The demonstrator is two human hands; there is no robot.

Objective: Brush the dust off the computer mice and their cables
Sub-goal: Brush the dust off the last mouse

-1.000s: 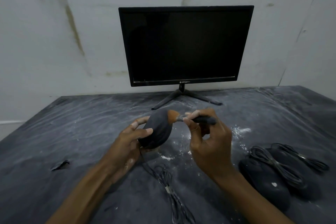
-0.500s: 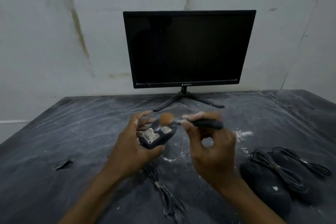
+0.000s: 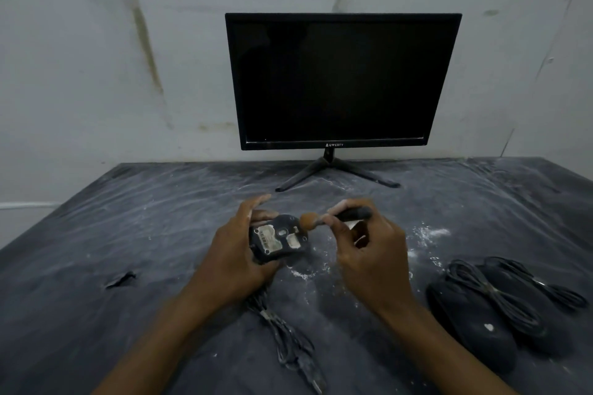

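Observation:
My left hand (image 3: 237,261) grips a black computer mouse (image 3: 277,242) above the table, turned so its underside with pale labels faces up. My right hand (image 3: 372,253) pinches a small brush (image 3: 333,218) by its dark handle; the brown bristle tip touches the mouse's upper right edge. The held mouse's bundled cable (image 3: 285,340) trails down onto the table below my left hand. Two more black mice (image 3: 471,324) lie side by side at the right, each with a coiled cable (image 3: 494,295) resting on top.
A black monitor (image 3: 340,80) on a V-shaped stand sits at the back of the table against a stained white wall. The table (image 3: 128,228) is covered in dusty dark plastic sheeting, with white powder (image 3: 426,232) near my right hand and a small tear (image 3: 122,279) at the left.
My left hand has rolled the mouse over from its domed top to its labelled underside. The brush stays at the mouse's upper right edge.

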